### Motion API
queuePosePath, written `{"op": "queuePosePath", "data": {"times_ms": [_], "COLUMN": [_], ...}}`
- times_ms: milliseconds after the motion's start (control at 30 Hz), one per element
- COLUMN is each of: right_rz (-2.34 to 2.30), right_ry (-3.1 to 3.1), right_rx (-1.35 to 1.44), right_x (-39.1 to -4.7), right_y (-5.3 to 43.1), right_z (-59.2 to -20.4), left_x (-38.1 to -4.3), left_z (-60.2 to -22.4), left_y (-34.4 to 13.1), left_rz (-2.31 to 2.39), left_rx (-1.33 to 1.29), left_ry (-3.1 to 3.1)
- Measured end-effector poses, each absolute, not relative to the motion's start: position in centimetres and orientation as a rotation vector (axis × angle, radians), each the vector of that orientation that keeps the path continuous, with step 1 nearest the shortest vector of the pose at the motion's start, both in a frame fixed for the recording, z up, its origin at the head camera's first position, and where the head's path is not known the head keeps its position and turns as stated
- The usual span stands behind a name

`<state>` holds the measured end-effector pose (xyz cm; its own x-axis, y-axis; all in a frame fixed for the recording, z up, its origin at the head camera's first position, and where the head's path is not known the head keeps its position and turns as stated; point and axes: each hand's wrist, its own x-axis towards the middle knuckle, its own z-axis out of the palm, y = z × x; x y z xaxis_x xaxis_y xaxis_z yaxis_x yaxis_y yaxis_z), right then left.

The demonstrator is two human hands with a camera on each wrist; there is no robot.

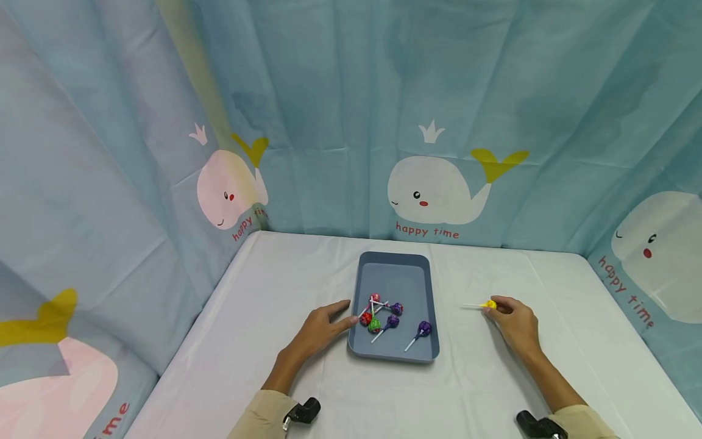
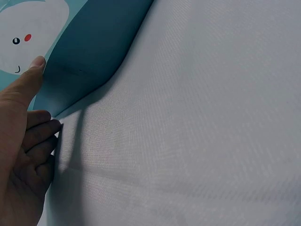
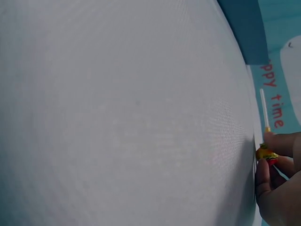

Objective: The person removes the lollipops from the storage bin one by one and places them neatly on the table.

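A grey-blue tray (image 1: 396,277) lies on the table with several wrapped lollipops in it. At its left side is my left hand (image 1: 320,332), thumb at the rim and the other fingers loosely extended outside the wall. The left wrist view shows that thumb (image 2: 35,70) against the tray's side (image 2: 89,52). To the right of the tray, my right hand (image 1: 515,323) pinches a yellow lollipop (image 1: 490,304) by its wrapped head, the white stick pointing left toward the tray. In the right wrist view the lollipop's wrapper (image 3: 266,153) shows yellow and red between thumb and fingers.
Inside the tray, a green lollipop (image 1: 375,325), a red one (image 1: 365,318) and a pink one (image 1: 375,297) cluster at the left, with purple ones (image 1: 425,328) to their right. A white cloth (image 1: 307,274) covers the table. Behind hangs a whale-print curtain (image 1: 351,122).
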<state>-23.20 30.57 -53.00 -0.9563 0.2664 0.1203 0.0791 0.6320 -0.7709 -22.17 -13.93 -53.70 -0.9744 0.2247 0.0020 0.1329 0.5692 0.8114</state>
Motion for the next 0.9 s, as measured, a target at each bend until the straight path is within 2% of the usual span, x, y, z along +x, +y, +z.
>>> {"op": "queuePosePath", "data": {"times_ms": [900], "right_rz": [1.175], "right_ry": [-2.644], "right_rx": [-0.234], "right_x": [-23.47], "right_y": [30.61], "right_z": [-53.41], "left_x": [-22.25], "left_z": [-53.89], "left_y": [-13.92], "left_rz": [1.372], "left_rx": [0.302], "left_ry": [2.697]}}
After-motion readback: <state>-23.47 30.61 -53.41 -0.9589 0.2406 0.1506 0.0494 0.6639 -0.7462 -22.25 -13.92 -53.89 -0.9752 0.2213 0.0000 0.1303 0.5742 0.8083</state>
